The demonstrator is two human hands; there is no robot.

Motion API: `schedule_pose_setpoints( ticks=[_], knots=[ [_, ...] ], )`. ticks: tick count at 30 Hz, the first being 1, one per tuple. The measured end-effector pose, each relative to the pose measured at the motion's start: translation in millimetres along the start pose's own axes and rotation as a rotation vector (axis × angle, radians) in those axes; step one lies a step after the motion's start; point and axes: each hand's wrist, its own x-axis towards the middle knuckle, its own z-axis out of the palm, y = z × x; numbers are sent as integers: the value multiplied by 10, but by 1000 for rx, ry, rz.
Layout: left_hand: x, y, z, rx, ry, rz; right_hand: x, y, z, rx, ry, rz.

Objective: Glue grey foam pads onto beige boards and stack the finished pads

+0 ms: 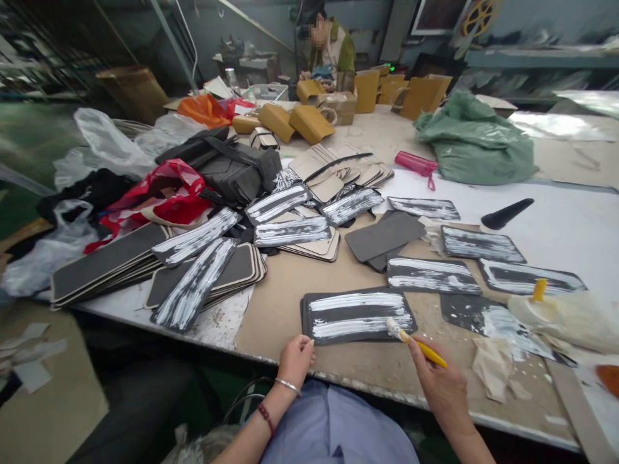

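A yellow-handled brush (430, 353) is held in my right hand (440, 380), its white-coated bristles on the right part of a dark rectangular panel (358, 316). Two white glue-like bands run along that panel, which lies on others at the table's front edge. My left hand (296, 361) is closed at the panel's lower left corner; whether it pinches the edge is too small to tell. Around them lie several dark panels streaked with white, such as one (432, 275) behind the brush and a slanted one (196, 283) on a stack at the left.
A white container (534, 312) with a yellow spout or handle stands at the right. Stacked panels (109, 261), a red bag (178, 183) and black cases fill the left. A green bag (478, 138) lies at the back right. Beyond the table is a person (338, 48) near tan boxes.
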Motion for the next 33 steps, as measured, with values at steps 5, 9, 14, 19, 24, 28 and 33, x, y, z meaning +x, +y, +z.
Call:
schedule_pose_setpoints(
  ticks=[5, 9, 14, 19, 24, 28, 33],
  knots=[
    [-50, 121, 36, -177, 62, -32, 13, 72, 25, 39, 39, -114],
    [-3, 172, 79, -276, 92, -94, 16, 119, 21, 98, 29, -167],
    [44, 186, 110, -323, 140, -152, 30, 149, -27, 164, 6, -172],
    [42, 251, 74, -295, 118, -166, 29, -38, -22, 294, -46, -34],
    [85, 272, -32, -237, 24, -164, 9, -614, 277, 578, -222, 278],
    [164, 239, -133, -219, -44, -178, -9, -1033, 677, 813, -300, 412],
    [255, 221, -236, -233, -124, -226, -68, -1154, 958, 810, -318, 520]
  ],
)
